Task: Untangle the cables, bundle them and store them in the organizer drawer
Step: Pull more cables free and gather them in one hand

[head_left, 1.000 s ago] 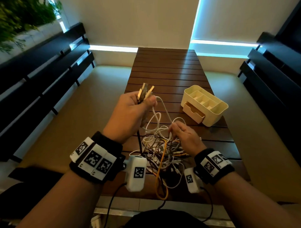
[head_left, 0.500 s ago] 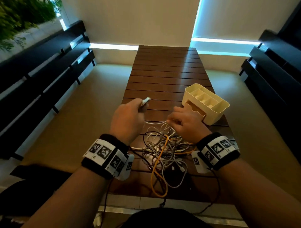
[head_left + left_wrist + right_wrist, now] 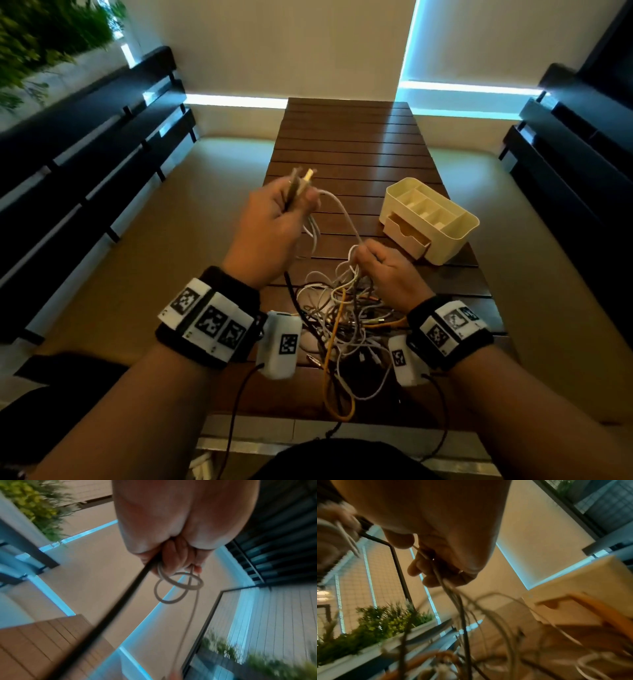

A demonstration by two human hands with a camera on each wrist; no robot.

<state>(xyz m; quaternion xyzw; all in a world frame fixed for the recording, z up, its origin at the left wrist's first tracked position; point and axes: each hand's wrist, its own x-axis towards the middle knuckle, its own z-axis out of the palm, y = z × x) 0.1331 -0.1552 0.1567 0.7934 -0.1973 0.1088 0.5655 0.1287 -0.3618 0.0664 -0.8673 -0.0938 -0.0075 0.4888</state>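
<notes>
- Your left hand (image 3: 270,229) is up above the table (image 3: 346,144). Its fingers are curled tight around a few cable ends (image 3: 301,178), and the plugs stick out of the top of your fist.
- A white cable (image 3: 342,212) runs from that fist down to your right hand (image 3: 387,274). A black cable (image 3: 102,615) hangs down from the same fist.
- Your right hand is lower, just over the pile. Its fingers are curled and pinch some thin cables near the top of the pile.
- The tangled cables (image 3: 346,325) lie in a messy heap on the near end of the table, between your wrists. An orange cable (image 3: 334,370) loops through them and reaches the table edge.
- The cream organizer (image 3: 445,236) sits on the table to the right, near your right hand. Its drawer (image 3: 406,233) is pulled partly out.
</notes>
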